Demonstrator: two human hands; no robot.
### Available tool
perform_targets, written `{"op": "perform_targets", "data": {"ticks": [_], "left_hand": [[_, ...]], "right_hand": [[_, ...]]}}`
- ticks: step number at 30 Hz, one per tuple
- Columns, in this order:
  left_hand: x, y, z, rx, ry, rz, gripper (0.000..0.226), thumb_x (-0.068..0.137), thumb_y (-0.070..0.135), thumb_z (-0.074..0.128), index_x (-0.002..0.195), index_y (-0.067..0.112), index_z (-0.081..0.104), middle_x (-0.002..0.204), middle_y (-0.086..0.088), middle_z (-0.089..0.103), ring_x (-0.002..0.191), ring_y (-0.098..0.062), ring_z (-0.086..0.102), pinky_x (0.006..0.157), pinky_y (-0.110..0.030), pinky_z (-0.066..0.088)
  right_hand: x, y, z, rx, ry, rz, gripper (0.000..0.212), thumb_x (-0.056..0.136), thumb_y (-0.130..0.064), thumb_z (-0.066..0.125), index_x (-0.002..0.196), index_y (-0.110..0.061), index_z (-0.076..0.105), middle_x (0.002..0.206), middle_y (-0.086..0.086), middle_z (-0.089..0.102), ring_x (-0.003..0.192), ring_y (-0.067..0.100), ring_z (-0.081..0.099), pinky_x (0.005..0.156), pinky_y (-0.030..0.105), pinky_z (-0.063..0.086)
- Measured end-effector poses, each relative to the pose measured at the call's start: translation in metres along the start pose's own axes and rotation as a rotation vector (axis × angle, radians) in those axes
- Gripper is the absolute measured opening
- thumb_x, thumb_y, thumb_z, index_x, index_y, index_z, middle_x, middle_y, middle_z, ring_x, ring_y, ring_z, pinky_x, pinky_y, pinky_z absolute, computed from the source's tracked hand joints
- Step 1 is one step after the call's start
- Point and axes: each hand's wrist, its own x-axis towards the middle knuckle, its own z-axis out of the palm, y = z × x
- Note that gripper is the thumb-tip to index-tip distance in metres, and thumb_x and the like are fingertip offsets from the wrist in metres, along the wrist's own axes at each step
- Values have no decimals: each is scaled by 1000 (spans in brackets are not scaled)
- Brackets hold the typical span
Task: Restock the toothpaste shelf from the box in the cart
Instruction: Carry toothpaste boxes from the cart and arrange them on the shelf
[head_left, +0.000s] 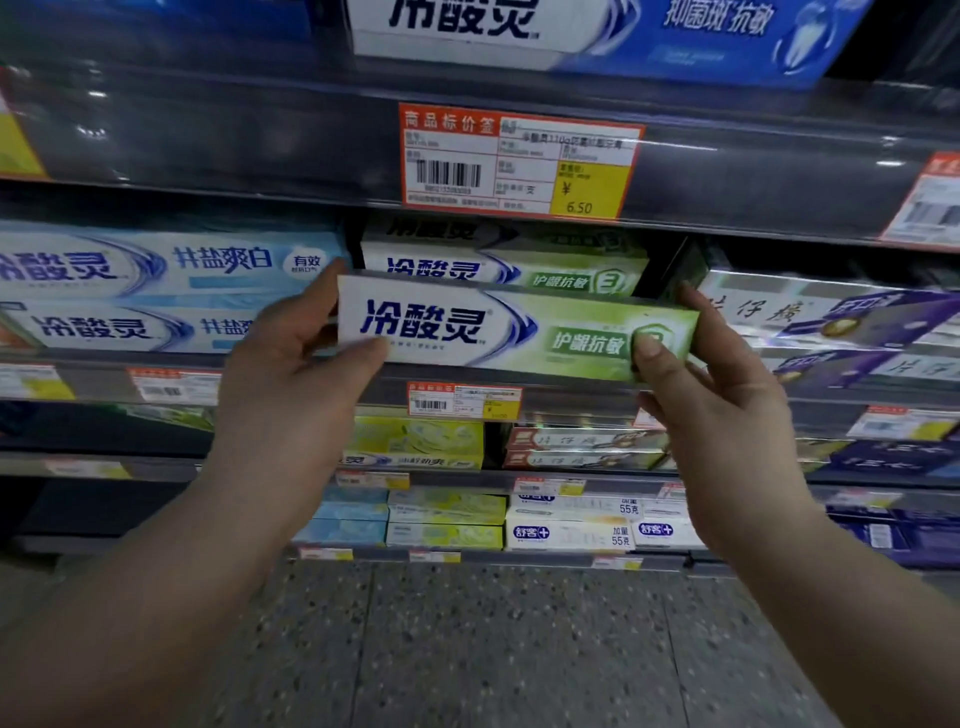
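Now gripped: green box (514, 327), a toothpaste carton held lengthwise with its print facing the camera and its right end a little lower than its left.
Left hand (306, 374): holds the box's left end, with the thumb pressed on the lower front and the fingers curled round the end and behind it.
Right hand (711, 384): pinches the right end, with the thumb on the green front face and the fingers wrapped behind. One fingertip (685, 291) shows above the top corner.
Box's place: in front of the middle shelf's opening, with its bottom edge just above the shelf edge (571, 400). Whether it rests on the shelf I cannot tell.
Just behind the grip: second green box (498, 265) with the same print, lying on the shelf, its upper part showing over the held one.
Above the grip: price tag (519, 161), orange-framed, on the rail of the next shelf up, with a yellow patch reading 6.50.
Higher still: top box (571, 26), blue and white, cut off by the frame.
Left of the left hand: blue boxes (145, 260), pale, two stacked, their right ends hidden by the hand.
Right of the right hand: purple boxes (831, 312), white and purple, stacked, with a dark gap between them and the green ones.
Under the grip: small tag (465, 400) on the shelf edge, between the wrists.
Lower, between the forearms: yellow boxes (415, 436) and white boxes (566, 530) on the shelves below.
Bottom: floor (493, 649), speckled grey.
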Motion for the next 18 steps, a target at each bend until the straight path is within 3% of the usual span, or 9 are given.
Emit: {"op": "perform_targets", "data": {"ticks": [3, 6, 8, 12, 15, 18], "left_hand": [[7, 3, 3, 19, 0, 29, 56, 84, 4, 60, 96, 58, 50, 115, 8, 63, 102, -4, 59, 97, -27, 42], [10, 4, 7, 66, -26, 43, 65, 84, 4, 60, 85, 67, 50, 94, 26, 64, 89, 9, 58, 86, -16, 40], [13, 0, 9, 92, -51, 37, 72, 84, 2, 58, 74, 73, 51, 81, 36, 64, 85, 16, 57, 86, -15, 40], [16, -10, 13, 97, -50, 49, 69, 84, -2, 56, 83, 67, 51, 85, 41, 60, 92, 21, 53, 84, -14, 40], [12, -16, 13, 112, -29, 75, 64, 85, -1, 55, 90, 63, 49, 97, 37, 57, 99, 18, 52, 79, -6, 44], [3, -24, 11, 120, -3, 71, 66, 87, 2, 55, 92, 68, 50, 99, 38, 58, 84, 26, 51, 76, -12, 43]], "right_hand": [[5, 4, 2, -85, 81, -34, 47, 81, -17, 65, 124, -35, 53, 101, 4, 64, 90, 15, 55, 80, 28, 45], [13, 8, 6, -75, 90, -45, 51, 83, -8, 62, 128, -30, 50, 110, -3, 66, 103, 12, 60, 90, 29, 48], [17, 10, 10, -47, 79, -49, 51, 85, -3, 58, 131, -24, 46, 117, -1, 64, 108, 10, 59, 96, 29, 46], [20, 14, 17, -51, 49, -54, 54, 87, 3, 51, 135, -17, 35, 128, 2, 57, 116, 8, 55, 102, 32, 43], [19, 17, 16, -75, 19, -59, 53, 87, 5, 49, 133, -19, 39, 124, -5, 59, 110, 1, 56, 98, 27, 45], [14, 23, 13, -141, -20, -72, 50, 88, 3, 49, 129, -25, 46, 120, -12, 62, 108, 0, 58, 91, 25, 48]]}}
